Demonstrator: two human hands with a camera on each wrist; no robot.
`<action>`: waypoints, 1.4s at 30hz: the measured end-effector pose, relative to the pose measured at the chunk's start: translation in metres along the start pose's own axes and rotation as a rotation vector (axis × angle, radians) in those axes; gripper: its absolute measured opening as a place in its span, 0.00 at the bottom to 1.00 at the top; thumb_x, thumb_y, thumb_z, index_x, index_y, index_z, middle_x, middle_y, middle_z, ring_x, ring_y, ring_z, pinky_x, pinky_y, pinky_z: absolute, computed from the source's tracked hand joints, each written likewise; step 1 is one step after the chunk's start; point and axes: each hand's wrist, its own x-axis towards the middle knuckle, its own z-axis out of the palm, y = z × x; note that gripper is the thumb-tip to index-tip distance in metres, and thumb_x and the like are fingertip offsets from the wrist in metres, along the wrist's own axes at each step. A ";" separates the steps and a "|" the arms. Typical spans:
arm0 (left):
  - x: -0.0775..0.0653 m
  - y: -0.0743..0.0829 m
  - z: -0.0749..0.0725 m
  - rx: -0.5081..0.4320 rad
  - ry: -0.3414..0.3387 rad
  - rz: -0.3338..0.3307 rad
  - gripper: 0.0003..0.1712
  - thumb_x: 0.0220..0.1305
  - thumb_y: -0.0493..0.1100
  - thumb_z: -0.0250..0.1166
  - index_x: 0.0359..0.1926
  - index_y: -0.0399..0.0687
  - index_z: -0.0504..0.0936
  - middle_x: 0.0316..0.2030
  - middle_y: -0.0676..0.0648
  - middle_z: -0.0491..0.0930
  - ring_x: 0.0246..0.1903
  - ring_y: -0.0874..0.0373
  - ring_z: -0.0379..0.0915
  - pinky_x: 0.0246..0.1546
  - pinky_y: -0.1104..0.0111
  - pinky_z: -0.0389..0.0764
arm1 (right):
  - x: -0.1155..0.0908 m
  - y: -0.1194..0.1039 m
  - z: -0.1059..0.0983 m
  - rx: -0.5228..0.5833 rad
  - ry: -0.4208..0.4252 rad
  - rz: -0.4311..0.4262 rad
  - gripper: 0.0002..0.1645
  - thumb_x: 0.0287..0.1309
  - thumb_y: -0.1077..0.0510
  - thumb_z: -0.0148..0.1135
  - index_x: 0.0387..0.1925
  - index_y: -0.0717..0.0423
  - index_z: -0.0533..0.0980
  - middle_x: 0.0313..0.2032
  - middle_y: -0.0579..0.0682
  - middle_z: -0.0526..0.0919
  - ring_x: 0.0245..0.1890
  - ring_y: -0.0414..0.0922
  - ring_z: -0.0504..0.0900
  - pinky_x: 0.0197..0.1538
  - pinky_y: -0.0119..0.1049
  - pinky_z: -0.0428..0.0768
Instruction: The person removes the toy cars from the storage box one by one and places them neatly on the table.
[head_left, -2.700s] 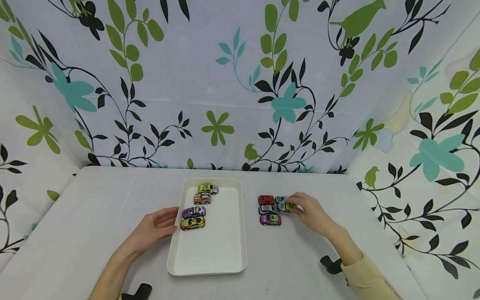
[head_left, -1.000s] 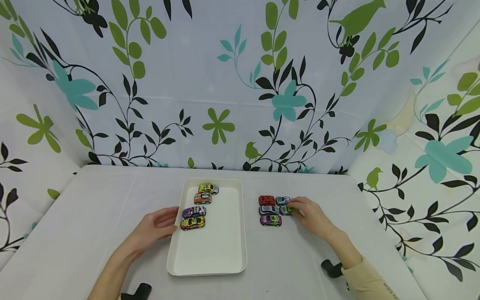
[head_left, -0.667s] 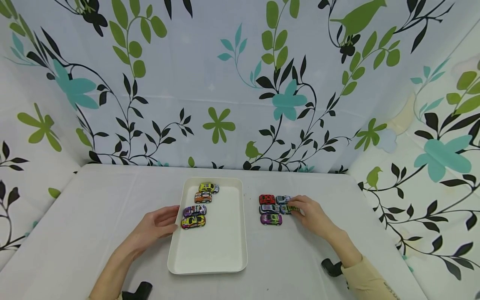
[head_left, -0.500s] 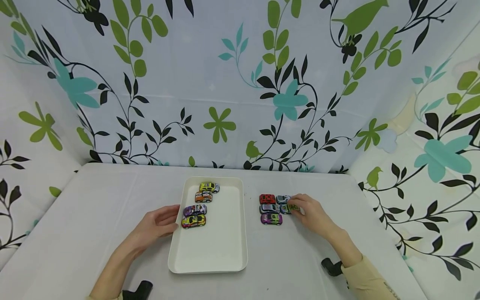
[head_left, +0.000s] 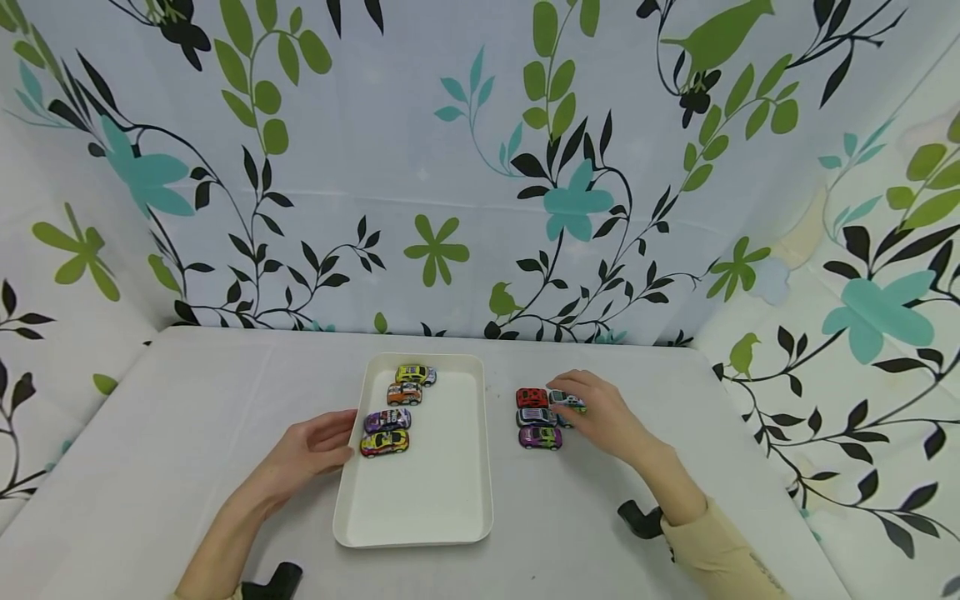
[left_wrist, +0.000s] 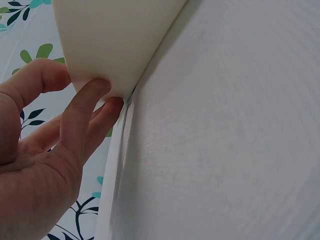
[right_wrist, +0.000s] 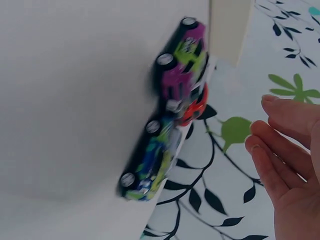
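Note:
In the head view my left hand (head_left: 313,447) holds the near left rim of a white tray (head_left: 435,500). The left wrist view shows its bent fingers (left_wrist: 82,112) against the tray's outer wall (left_wrist: 115,40), the uppermost tip hidden at the rim. My right hand (head_left: 600,412) reaches over a white-and-blue toy car (head_left: 564,398), thumb and forefinger on either side. In the right wrist view that hand (right_wrist: 292,160) has loosely bent fingers and nothing between them, apart from a blue-green toy car (right_wrist: 149,162), which the hand mostly covers in the head view.
Beside that car stand a red toy car (head_left: 531,397), a silver-black one (head_left: 534,417) and a purple-green one (head_left: 539,437). Inside the tray lie a yellow car (head_left: 414,374), an orange one (head_left: 405,393), a purple one (head_left: 386,420) and a yellow-red one (head_left: 384,442).
My right hand has left the blue-green toy car and shifted away and left over the white-and-blue one, fingers spread wider. The left hand stays at the tray.

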 end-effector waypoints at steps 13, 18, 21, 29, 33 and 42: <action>-0.002 0.001 0.000 -0.007 -0.001 0.001 0.39 0.66 0.38 0.65 0.73 0.34 0.60 0.71 0.29 0.62 0.70 0.36 0.61 0.57 0.63 0.81 | 0.027 -0.034 0.014 0.029 -0.045 -0.036 0.19 0.56 0.61 0.73 0.50 0.58 0.82 0.48 0.51 0.85 0.51 0.48 0.83 0.53 0.44 0.85; -0.001 0.001 0.000 0.002 -0.003 0.005 0.39 0.66 0.38 0.65 0.73 0.34 0.59 0.71 0.29 0.61 0.70 0.35 0.61 0.57 0.62 0.81 | 0.036 -0.048 0.021 0.026 -0.090 -0.043 0.18 0.59 0.60 0.71 0.51 0.56 0.82 0.50 0.50 0.85 0.49 0.46 0.83 0.51 0.41 0.84; -0.002 0.001 0.000 -0.001 -0.001 0.003 0.39 0.66 0.38 0.65 0.73 0.34 0.60 0.71 0.29 0.62 0.70 0.35 0.61 0.57 0.63 0.82 | 0.041 -0.056 0.024 0.058 -0.109 -0.047 0.18 0.60 0.60 0.70 0.52 0.56 0.82 0.50 0.49 0.84 0.44 0.45 0.82 0.45 0.38 0.84; -0.004 0.003 0.001 -0.034 -0.033 0.019 0.39 0.67 0.35 0.63 0.74 0.31 0.57 0.71 0.28 0.60 0.70 0.34 0.61 0.55 0.61 0.83 | 0.054 -0.076 0.037 0.061 -0.151 -0.062 0.18 0.60 0.58 0.70 0.52 0.55 0.82 0.51 0.49 0.84 0.54 0.46 0.82 0.56 0.40 0.83; -0.004 0.002 0.001 -0.037 -0.032 0.019 0.39 0.67 0.35 0.63 0.74 0.31 0.57 0.71 0.28 0.60 0.70 0.34 0.61 0.55 0.62 0.83 | 0.061 -0.087 0.042 0.062 -0.194 -0.075 0.17 0.61 0.57 0.70 0.52 0.55 0.82 0.51 0.49 0.84 0.55 0.45 0.81 0.57 0.39 0.82; -0.002 0.000 -0.001 -0.017 -0.019 0.001 0.39 0.67 0.37 0.64 0.74 0.33 0.58 0.71 0.29 0.61 0.70 0.35 0.61 0.56 0.61 0.83 | 0.085 -0.118 0.047 0.062 -0.282 -0.102 0.18 0.64 0.54 0.67 0.54 0.53 0.81 0.51 0.48 0.84 0.55 0.44 0.81 0.57 0.36 0.81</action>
